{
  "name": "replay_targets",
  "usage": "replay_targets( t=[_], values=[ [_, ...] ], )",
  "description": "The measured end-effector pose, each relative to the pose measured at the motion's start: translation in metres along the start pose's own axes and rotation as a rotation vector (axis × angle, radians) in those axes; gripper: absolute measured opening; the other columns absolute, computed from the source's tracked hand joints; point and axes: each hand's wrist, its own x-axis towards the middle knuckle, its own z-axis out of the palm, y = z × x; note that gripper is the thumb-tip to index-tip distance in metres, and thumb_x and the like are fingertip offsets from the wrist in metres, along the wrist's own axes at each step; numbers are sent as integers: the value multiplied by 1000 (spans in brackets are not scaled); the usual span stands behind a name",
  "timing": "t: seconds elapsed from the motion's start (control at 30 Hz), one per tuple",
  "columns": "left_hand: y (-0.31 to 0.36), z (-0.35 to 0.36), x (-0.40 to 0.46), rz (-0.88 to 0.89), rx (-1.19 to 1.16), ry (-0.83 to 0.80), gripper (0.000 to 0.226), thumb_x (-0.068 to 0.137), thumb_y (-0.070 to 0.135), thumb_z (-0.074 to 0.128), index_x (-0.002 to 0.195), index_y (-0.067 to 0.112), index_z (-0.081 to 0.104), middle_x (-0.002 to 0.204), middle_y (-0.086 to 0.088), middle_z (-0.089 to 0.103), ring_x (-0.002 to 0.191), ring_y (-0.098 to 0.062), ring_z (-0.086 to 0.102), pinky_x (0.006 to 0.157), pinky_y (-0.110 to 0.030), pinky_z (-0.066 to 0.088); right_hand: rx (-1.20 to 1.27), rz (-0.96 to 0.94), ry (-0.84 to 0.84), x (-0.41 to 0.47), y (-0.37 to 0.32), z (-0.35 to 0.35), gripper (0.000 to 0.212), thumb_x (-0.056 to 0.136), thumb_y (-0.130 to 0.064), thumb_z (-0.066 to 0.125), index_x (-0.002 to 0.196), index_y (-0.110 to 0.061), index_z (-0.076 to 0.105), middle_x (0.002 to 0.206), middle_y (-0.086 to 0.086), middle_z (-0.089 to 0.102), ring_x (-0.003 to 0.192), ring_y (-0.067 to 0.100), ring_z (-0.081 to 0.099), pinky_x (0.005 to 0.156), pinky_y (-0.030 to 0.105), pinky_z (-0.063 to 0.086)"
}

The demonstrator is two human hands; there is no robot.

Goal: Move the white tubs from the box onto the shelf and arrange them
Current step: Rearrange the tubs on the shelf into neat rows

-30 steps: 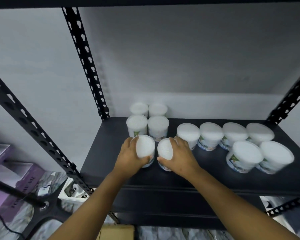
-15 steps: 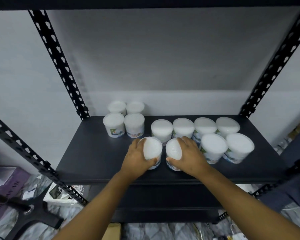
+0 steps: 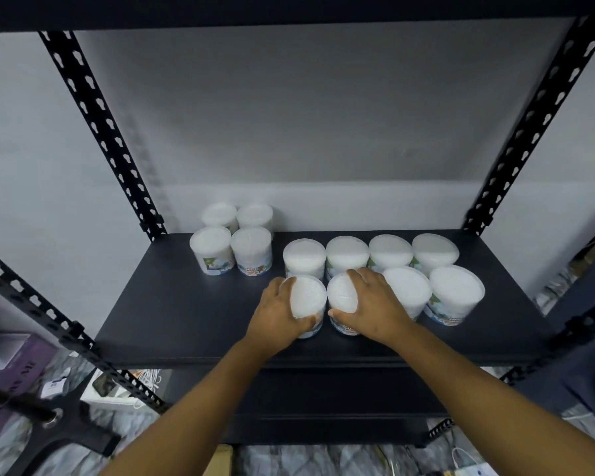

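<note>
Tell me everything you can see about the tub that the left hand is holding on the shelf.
The tub in the left hand is a small round container with a flat, frosted white lid and a pale wall that looks like plastic; any label is mostly hidden. It stands upright near the front of the dark shelf, lid closed. The left hand wraps its left side, fingers over the far rim and thumb at the near side. It sits close beside the tub in the right hand; whether they touch is unclear.
</note>
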Motion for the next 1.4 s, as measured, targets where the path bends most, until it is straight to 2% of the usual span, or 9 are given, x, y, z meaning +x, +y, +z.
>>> replay_targets(
  t=[0.4,0.77,0.9,1.0,1.1,1.2,1.3,1.4],
  values=[
    [1,8,2,-8,5,-13,89,71,50,74,143,17,31,143,0,31,129,-19,34,105,-30,35,-77,-28,22,4,9,-1,83,71,-67,62,134,-17,41,132,4,47,120,23,43,105,32,29],
    [3,10,7,-23,-9,-32,91,73,48,74,144,18,26,147,1,26,132,-19,30,105,-29,31,-96,-42,-19,6,13,-1,86,71,-65,64,138,-18,36,137,4,43,125,23,40,108,33,28],
    [2,12,7,-25,-1,-21,94,73,50,73,146,19,23,151,-1,20,137,-19,24,108,-30,29,-85,-41,-17,5,16,1,89,72,-65,65,140,-16,35,144,7,37,134,25,32,112,34,22],
    [2,15,0,-12,62,52,93,73,55,72,145,16,29,155,-7,17,141,-22,18,113,-35,24,-60,-31,35,-6,18,5,79,79,-55,65,140,-13,38,148,10,33,137,26,30,113,34,21],
    [1,20,-10,25,131,187,80,74,55,67,137,11,44,148,-16,33,136,-31,31,108,-44,32,-27,-67,124,-23,20,14,60,85,-32,66,135,-6,46,143,17,41,133,32,38,111,38,27],
    [3,26,-17,63,246,251,66,78,59,54,127,15,53,136,-12,49,122,-30,46,95,-45,44,8,-107,187,-32,26,24,44,83,-16,67,123,-3,56,133,19,51,123,36,49,105,40,33],
    [3,30,-17,78,285,265,55,79,49,66,124,18,58,134,-11,51,120,-30,50,93,-44,45,5,-155,220,-31,33,28,38,82,-10,67,118,-2,60,129,20,55,119,36,53,103,43,36],
    [3,30,-17,55,266,250,53,82,44,68,126,18,58,137,-11,49,124,-30,46,98,-46,41,-8,-168,233,-28,36,28,37,82,-10,68,117,-2,61,128,20,57,118,37,54,102,46,40]
  ],
)
